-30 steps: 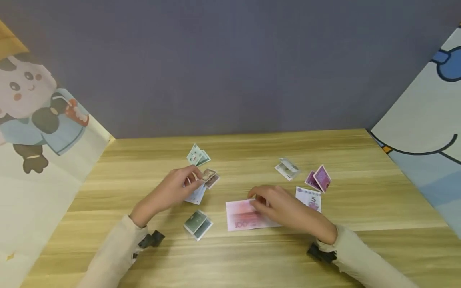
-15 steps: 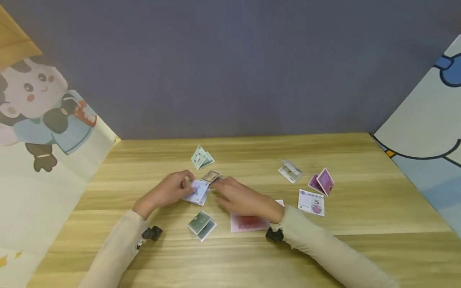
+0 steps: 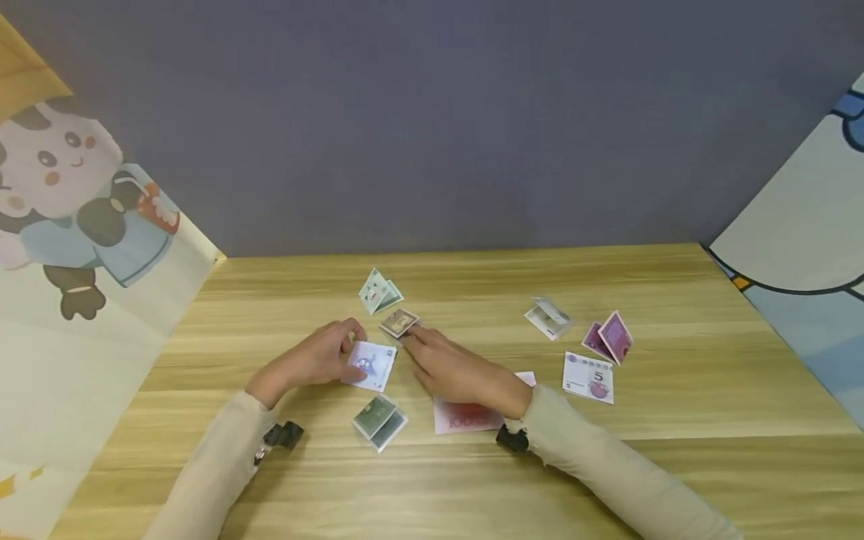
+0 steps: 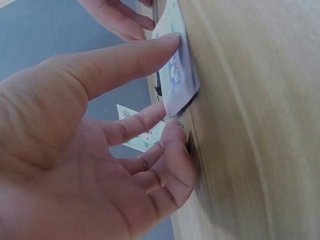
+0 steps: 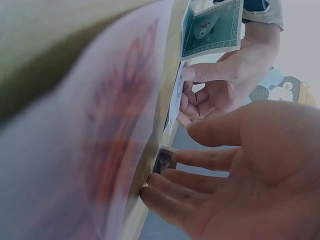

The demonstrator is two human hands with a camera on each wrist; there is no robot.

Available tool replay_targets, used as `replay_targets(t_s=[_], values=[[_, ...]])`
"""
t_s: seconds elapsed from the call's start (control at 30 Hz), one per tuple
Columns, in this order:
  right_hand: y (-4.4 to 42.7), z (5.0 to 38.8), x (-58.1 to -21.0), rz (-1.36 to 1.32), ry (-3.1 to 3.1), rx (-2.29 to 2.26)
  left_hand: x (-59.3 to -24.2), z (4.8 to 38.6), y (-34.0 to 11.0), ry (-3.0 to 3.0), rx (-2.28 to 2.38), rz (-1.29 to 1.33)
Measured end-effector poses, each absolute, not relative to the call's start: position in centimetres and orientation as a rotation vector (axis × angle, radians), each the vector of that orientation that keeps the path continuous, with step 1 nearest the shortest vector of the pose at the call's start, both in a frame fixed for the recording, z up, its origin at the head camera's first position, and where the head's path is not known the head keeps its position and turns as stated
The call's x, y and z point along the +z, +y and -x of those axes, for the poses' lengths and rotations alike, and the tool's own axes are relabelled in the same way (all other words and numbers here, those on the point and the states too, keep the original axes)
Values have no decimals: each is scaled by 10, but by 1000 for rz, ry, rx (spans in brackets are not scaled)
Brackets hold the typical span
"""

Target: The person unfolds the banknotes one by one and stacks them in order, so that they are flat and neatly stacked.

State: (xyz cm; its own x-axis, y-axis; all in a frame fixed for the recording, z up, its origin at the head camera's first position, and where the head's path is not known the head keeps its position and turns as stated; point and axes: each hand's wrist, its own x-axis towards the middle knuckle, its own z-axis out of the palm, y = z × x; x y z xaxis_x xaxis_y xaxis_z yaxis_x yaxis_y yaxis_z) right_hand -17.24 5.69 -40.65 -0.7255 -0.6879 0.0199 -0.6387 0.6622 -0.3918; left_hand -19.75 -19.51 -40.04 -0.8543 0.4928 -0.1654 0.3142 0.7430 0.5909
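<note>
Lilac note pinched by the left hand now sits, left of centre, clear of the brown note, freeing both, I judge, the right hand loosely extending its fingers.

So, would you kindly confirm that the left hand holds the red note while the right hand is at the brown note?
Not quite: the head view shows the left hand holding the pale blue note; the right hand is at the brown note.

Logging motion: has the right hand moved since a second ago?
Yes: the right hand moved left against the pink 100 note, toward the brown note.
</note>
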Motion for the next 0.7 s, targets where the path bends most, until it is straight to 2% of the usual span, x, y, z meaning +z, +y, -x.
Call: replay_targets(t_s=[0.33,0.57,0.7], values=[[54,173,-408,1163,2791,-689,-402,197,-191,2570,959,-671],[55,182,-407,966,2599,-1175,-397,195,-181,2311,1290,-791],[59,189,-401,881,2488,-1390,-393,191,-177,2196,1429,-767]])
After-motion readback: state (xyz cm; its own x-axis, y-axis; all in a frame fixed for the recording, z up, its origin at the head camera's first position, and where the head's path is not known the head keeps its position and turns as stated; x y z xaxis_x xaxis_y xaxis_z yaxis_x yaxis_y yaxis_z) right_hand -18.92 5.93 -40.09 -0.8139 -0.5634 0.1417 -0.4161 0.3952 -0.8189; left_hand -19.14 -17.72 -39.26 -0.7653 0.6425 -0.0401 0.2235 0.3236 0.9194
